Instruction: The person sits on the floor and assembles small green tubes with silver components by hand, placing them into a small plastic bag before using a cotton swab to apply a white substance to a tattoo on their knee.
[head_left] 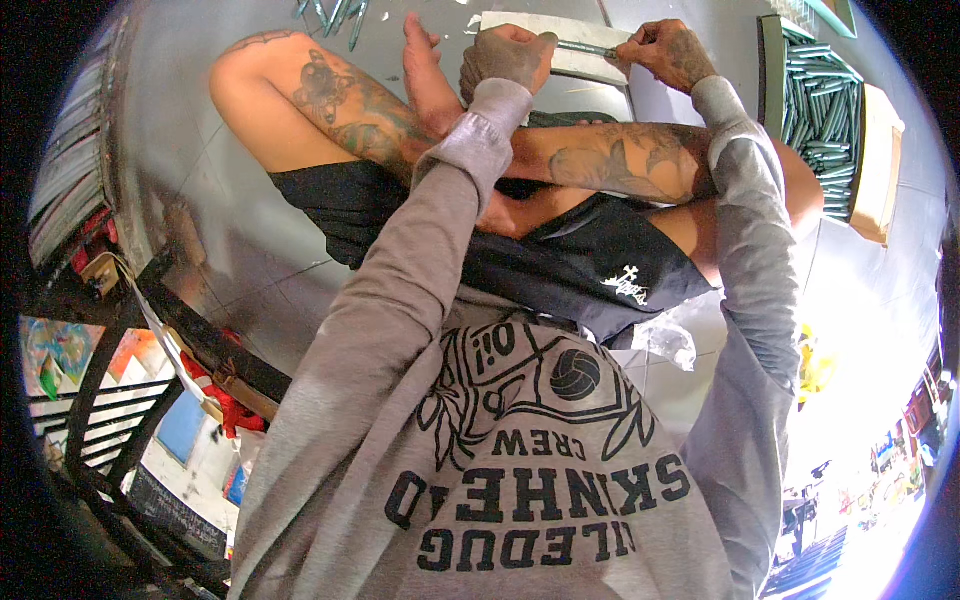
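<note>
My left hand (508, 58) is closed, its fingers curled and its thumb pointing along a slim dark green pen-like stick (585, 47). At the stick's other end, the fingers of my right hand (672, 54) are pinched together on it. The stick lies level between both hands, above a pale flat board (572, 70) on the floor beyond my crossed legs. Its two ends are hidden in my fingers.
A box (876, 160) at the right holds many similar green sticks (822, 110). Several more sticks (338, 18) lie on the tiled floor at the far left. Clear plastic (672, 340) lies by my right thigh. Dark metal racks (110, 400) stand at the left.
</note>
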